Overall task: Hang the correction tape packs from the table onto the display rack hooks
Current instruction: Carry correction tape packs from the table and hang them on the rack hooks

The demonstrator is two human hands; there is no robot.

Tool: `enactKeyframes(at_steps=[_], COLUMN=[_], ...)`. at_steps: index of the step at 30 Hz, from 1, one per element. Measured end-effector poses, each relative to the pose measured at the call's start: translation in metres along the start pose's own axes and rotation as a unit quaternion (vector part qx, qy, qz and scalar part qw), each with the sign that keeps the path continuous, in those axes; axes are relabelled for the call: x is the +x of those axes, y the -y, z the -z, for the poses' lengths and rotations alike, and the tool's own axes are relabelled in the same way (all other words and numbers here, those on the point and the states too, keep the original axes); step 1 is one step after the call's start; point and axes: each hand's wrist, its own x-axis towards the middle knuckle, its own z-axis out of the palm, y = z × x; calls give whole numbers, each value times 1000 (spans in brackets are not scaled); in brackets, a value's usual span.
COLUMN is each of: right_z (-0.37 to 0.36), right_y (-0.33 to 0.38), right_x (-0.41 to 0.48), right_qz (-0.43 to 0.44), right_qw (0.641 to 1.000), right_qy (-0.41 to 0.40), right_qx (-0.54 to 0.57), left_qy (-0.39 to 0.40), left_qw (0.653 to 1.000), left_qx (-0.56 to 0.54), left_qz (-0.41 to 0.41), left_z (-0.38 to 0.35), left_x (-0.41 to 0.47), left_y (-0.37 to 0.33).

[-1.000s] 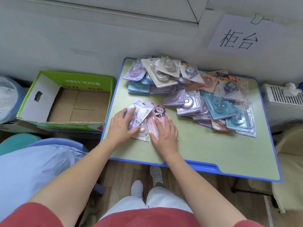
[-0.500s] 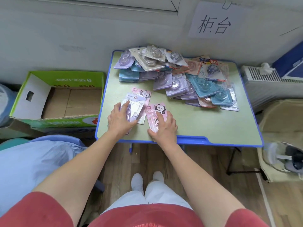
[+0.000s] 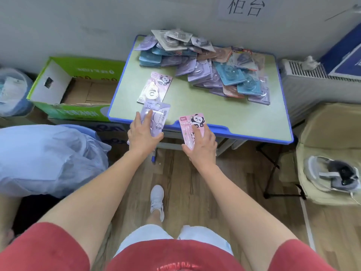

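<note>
The left hand (image 3: 143, 133) lies over the lower end of a purple pack (image 3: 157, 116). Its fingers are laid nearly straight on the face and its thumb is tucked at the bottom edge, so the pack is pinched. This pack sits at the 7 o'clock edge of the table (image 3: 197, 108), its lower end sticking out past the blue rim.

The right hand (image 3: 202, 142) holds a pink panda pack (image 3: 192, 124) the same way, fingers spread on top and thumb at the lower left corner. That pack hangs mostly off the table's 6 o'clock edge, tilted a little, with the panda end uppermost.

A second panda pack (image 3: 154, 90) lies flat on the tabletop at 12 o'clock from the purple one, just beside it and untouched by either hand. A heap of packs (image 3: 207, 65), blue, lilac and peach, covers the table from 11 round to 3 o'clock.

At the table's 9 o'clock stands an open green cardboard box (image 3: 78, 89), and at 8 o'clock a pale blue plastic bag (image 3: 48, 157). A white heater (image 3: 312, 81) stands at 3 o'clock. A paper sign (image 3: 246, 6) hangs on the wall at 12 o'clock. One white shoe (image 3: 157, 198) rests on the wooden floor at 6 o'clock.
</note>
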Motion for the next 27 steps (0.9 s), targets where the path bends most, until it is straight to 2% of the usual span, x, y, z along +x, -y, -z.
enactKeyframes(at_steps=[10,16,27], right_z=[13,10,-14], right_y=[-81,-113,-140], right_x=[-116,-189,-370], right_qz=[-18,-82,-207], right_qw=[999,996,971], right_qy=[0,-19,-119], right_qx=[-31,-30,19], left_qy=[15,46,116], left_qw=[1000,996,977], left_qx=[13,39,25], left_qz=[-15,-62,-179], left_z=[-51,-75,-94], left_x=[-135,-192,-326], left_y=[-29,-32,-13])
